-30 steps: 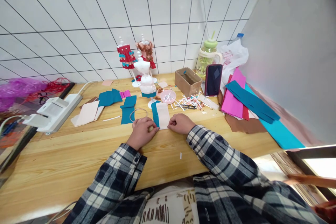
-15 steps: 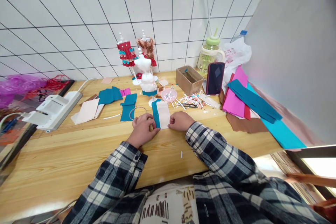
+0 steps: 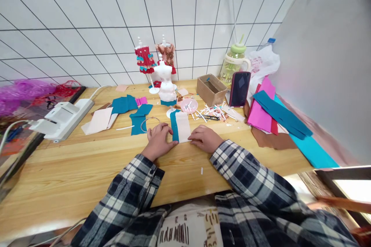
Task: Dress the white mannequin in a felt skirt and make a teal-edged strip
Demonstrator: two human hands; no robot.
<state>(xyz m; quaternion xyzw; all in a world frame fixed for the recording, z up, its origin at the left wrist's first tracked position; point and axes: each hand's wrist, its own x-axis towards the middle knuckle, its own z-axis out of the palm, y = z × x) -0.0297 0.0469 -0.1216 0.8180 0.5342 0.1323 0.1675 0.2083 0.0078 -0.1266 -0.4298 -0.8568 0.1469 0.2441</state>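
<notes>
A pale pink crepe paper piece (image 3: 183, 123) lies flat on the table, with a teal crepe paper strip (image 3: 174, 128) along its left side. My left hand (image 3: 159, 141) rests at the strip's left edge, thumb and forefinger apart, the thumb tip by the lower corner. On the other side, my right hand (image 3: 206, 138) lays its outstretched fingertips on or beside the pink paper's right edge. A thin ring (image 3: 150, 118) lies just beyond my left hand, partly over another teal paper piece (image 3: 138, 123). Behind the paper stands a white mini dress form (image 3: 164, 75), wrapped at its base in teal.
Two dressed mini forms (image 3: 144, 60) stand by the wall. Paper scraps surround a pink dish (image 3: 189, 105) and dark-handled snips (image 3: 211, 117). Further right are a cardboard box (image 3: 211, 88), a phone (image 3: 240, 88), a bottle (image 3: 232, 65) and coloured paper (image 3: 262, 104). A power strip (image 3: 66, 119) sits left.
My right hand has loosened from a closed pinch at the paper's edge, its fingers now stretched out. My left thumb and forefinger are a little further apart. The view has shifted slightly.
</notes>
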